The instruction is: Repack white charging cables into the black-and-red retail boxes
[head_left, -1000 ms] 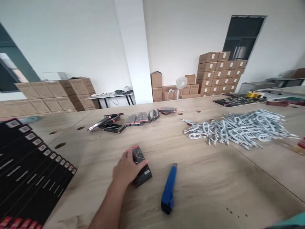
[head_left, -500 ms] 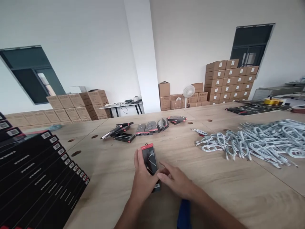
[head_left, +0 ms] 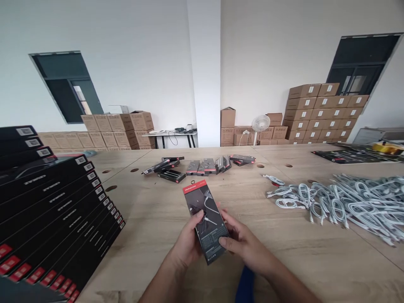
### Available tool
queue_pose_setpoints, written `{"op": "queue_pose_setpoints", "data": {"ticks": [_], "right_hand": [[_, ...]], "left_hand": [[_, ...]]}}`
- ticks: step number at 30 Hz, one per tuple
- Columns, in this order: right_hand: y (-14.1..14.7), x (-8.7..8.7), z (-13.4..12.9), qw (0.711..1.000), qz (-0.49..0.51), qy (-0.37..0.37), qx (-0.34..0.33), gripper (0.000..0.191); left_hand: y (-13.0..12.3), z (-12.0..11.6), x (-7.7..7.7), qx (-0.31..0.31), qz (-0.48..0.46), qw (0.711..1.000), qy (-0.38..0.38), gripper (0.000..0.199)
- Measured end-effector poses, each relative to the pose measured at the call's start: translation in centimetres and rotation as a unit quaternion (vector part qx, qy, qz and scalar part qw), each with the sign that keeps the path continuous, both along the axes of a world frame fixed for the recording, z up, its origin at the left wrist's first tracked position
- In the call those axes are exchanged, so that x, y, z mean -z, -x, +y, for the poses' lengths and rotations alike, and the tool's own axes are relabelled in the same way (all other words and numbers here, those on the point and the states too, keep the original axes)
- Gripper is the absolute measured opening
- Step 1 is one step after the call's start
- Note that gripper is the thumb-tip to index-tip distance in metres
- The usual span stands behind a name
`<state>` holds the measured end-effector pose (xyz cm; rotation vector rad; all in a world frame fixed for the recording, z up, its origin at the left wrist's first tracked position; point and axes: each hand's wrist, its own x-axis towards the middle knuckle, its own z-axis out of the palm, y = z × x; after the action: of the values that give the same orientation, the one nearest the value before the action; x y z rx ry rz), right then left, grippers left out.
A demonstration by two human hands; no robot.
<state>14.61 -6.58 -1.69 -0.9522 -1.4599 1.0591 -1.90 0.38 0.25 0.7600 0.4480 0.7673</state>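
Both hands hold one flat black box with a red top band and a printed picture of a cable, tilted over the wooden table. My left hand grips its left edge, thumb on the face. On the lower right edge is my right hand, its thumb pressed on the face and its fingers partly hidden behind the box. Several similar boxes lie beyond it. To the right is a pile of coiled white-grey cables. Stacks of black boxes stand at the left.
The wooden table has round holes. At the back right lie dark printed sheets and a yellow object. Brown cartons, a white fan and a small side table stand along the wall.
The box has been lifted nearer and tilted, showing more of its printed face. My right hand now grips its right edge. The camera view has turned left.
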Motion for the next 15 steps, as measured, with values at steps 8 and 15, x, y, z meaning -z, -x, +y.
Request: {"op": "queue_pose_setpoints", "data": {"ticks": [8,15], "right_hand": [[-1.0,0.9,-3.0,0.783,-0.586,0.1,0.183,0.03],[0.6,3.3,-2.7,0.778,-0.608,0.047,0.153,0.075]], "left_hand": [[1.5,1.8,-0.2,-0.253,-0.05,0.966,0.032,0.039],[2.3,2.1,-0.5,-0.315,-0.065,0.947,-0.006,0.052]]}}
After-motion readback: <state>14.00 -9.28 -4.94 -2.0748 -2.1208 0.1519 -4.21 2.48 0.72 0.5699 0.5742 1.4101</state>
